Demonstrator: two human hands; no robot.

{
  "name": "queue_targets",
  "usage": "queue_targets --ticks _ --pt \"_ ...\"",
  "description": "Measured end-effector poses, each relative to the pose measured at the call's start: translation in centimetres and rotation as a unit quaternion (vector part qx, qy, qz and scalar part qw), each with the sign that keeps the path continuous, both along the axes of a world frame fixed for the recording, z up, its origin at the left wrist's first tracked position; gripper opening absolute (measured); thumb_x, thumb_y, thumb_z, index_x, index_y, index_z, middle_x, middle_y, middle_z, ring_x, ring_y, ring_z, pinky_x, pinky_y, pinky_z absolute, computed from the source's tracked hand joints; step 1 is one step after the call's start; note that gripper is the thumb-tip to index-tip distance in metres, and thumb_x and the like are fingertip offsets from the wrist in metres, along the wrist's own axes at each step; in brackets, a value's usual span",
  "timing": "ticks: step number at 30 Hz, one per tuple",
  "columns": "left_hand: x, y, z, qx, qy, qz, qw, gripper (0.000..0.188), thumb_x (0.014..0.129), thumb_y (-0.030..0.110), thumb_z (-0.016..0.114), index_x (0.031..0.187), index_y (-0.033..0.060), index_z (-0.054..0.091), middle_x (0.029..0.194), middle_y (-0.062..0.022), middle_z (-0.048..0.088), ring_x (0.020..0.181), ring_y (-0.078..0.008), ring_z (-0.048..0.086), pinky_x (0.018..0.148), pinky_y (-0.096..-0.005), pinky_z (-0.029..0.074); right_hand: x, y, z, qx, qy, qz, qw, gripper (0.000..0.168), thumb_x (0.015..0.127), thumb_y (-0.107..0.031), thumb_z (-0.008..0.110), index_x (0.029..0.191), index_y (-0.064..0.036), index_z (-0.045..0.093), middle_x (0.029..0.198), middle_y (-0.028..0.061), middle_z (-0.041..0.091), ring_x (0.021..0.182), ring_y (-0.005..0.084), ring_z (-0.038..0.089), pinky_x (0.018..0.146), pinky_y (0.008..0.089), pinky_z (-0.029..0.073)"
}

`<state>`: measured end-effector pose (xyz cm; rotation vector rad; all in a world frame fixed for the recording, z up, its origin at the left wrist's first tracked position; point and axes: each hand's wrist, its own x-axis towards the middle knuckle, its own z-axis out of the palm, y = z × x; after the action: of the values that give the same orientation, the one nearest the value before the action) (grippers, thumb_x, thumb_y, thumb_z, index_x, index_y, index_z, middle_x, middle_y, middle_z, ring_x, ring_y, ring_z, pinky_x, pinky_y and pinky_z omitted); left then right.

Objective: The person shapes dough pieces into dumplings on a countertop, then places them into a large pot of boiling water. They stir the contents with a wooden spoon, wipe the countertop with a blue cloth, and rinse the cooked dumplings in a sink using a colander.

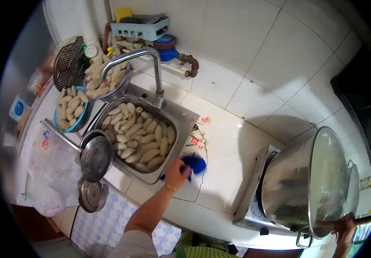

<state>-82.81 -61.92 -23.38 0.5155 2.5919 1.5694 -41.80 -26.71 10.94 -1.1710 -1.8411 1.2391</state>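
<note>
My left hand (177, 172) holds a dark blue cloth (194, 163) over the counter, just right of the sink. My right hand (346, 227) is at the far lower right, closed around a wooden stick (364, 220) that reaches into a large stainless steel stockpot (287, 183). Pale, cloudy liquid (329, 174) is in the pot, which stands on a metal gas stove (253, 196). Beside my left hand, the steel sink (176, 124) is filled with pale, elongated pieces (140, 130) that look like root vegetables.
A chrome faucet (130, 54) arches over a purple-rimmed basin (128, 75). More pale pieces fill a blue-rimmed basin (55, 121). A perforated skimmer (96, 158) rests at the sink's left edge, near plastic bags (53, 164). A light blue basket (140, 29) sits against the wall.
</note>
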Motion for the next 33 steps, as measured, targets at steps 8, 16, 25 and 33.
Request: queue_targets --ticks 8,16,25,33 --pt "-22.0 6.7 -0.8 -0.250 0.159 0.162 0.941 0.028 0.079 0.022 0.059 0.100 0.0060 0.050 0.117 -0.0132 0.046 0.094 -0.0360 0.051 0.079 -0.0403 0.043 -10.1 -5.9 -1.6 0.081 0.012 0.141 0.987 0.026 0.081 -0.027 0.058 0.078 -0.004 0.047 0.074 0.0067 0.047 0.053 0.0173 0.055 0.047 0.0254 0.047" --pt "-12.7 21.1 -2.3 -0.259 0.205 -0.210 0.920 0.031 0.068 0.026 0.066 0.094 0.0134 0.056 0.120 -0.0082 0.049 0.097 -0.0309 0.050 0.083 -0.0465 0.038 -17.6 -1.5 0.4 0.349 -0.177 0.322 0.862 0.015 0.074 -0.016 0.060 0.071 -0.002 0.055 0.077 0.0115 0.056 0.074 0.0226 0.055 0.066 0.0312 0.044" --pt "3.9 18.6 -0.7 -0.229 0.185 -0.654 0.697 0.026 0.060 0.025 0.069 0.082 0.0176 0.057 0.121 -0.0003 0.051 0.126 -0.0328 0.028 0.101 -0.0586 0.015 -15.7 3.2 -0.5 0.337 -0.216 0.219 0.890 0.009 0.072 0.005 0.057 0.074 -0.002 0.053 0.072 0.0068 0.053 0.068 0.0162 0.052 0.064 0.0273 0.042" --pt "4.8 3.1 1.1 -0.082 -0.304 -0.488 0.814 0.019 0.077 0.021 0.054 0.092 0.0080 0.053 0.093 -0.0085 0.060 0.085 -0.0213 0.059 0.070 -0.0369 0.048 -6.0 4.6 1.6 0.251 -0.294 0.087 0.918 0.012 0.081 -0.016 0.050 0.075 -0.006 0.051 0.062 0.0016 0.049 0.057 0.0092 0.048 0.055 0.0240 0.038"
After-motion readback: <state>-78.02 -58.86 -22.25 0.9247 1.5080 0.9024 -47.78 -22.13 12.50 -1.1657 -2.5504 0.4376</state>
